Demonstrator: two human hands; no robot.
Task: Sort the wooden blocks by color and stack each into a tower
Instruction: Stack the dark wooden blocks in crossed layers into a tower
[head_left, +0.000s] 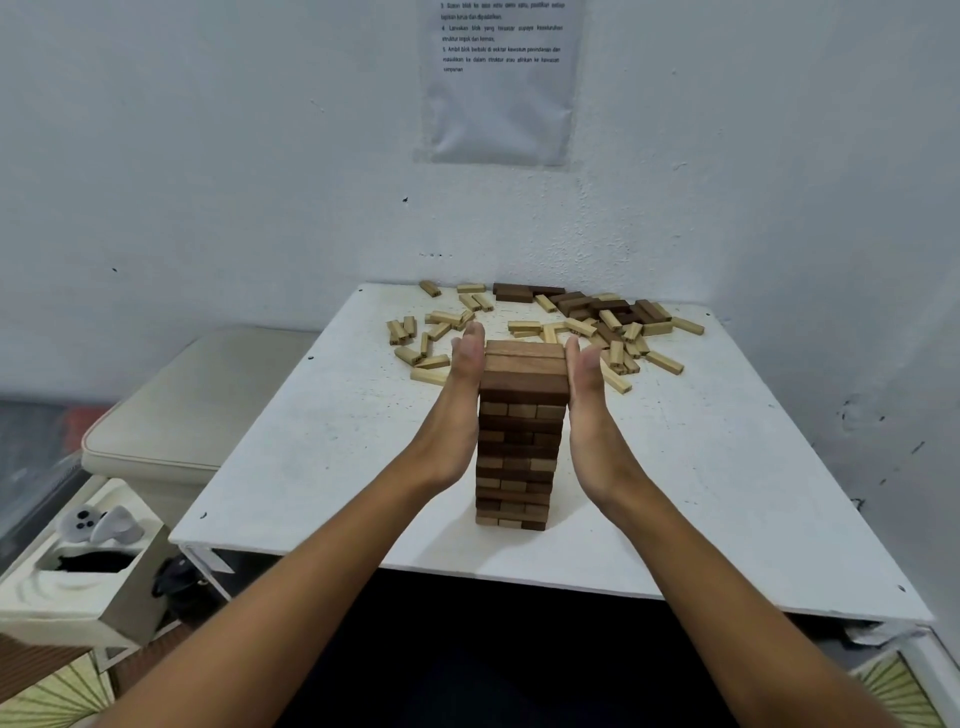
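Flat, straight-fingered left hand (464, 375) and right hand (586, 382) pressed against opposite sides of a brown block tower (521, 434) on a scuffed white counter (322, 452) in a white-walled corner. Beyond the hands, loose blocks (576, 325) scattered. Wall notice (500, 83) cut off, print hard to read.

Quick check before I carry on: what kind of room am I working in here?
Probably a small indoor room set up for a tabletop task, not a workshop. A white table sits in a corner of bare white walls, a printed instruction sheet is on the wall above it, and a cushioned seat stands at the left.
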